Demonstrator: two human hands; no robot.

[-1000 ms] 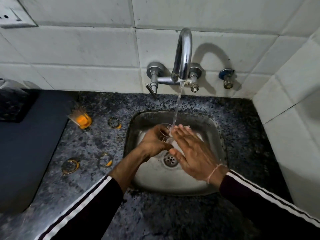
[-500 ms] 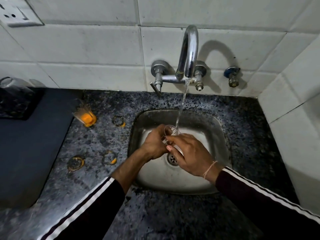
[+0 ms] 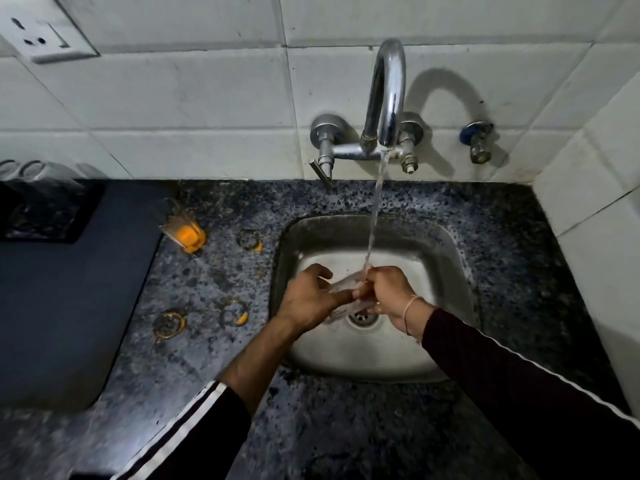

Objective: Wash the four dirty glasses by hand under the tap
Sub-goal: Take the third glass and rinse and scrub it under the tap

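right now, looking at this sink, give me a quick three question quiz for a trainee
1. True or false: water is running from the tap.
2. How many glasses stand on the counter left of the sink?
A. one
B. four
C. six
3. Fill in: both hands hold a clear ____ under the stream.

Key:
1. True; the stream lands where the left hand and right hand meet.
2. B; one glass with orange liquid and three nearly empty ones.
3. glass.
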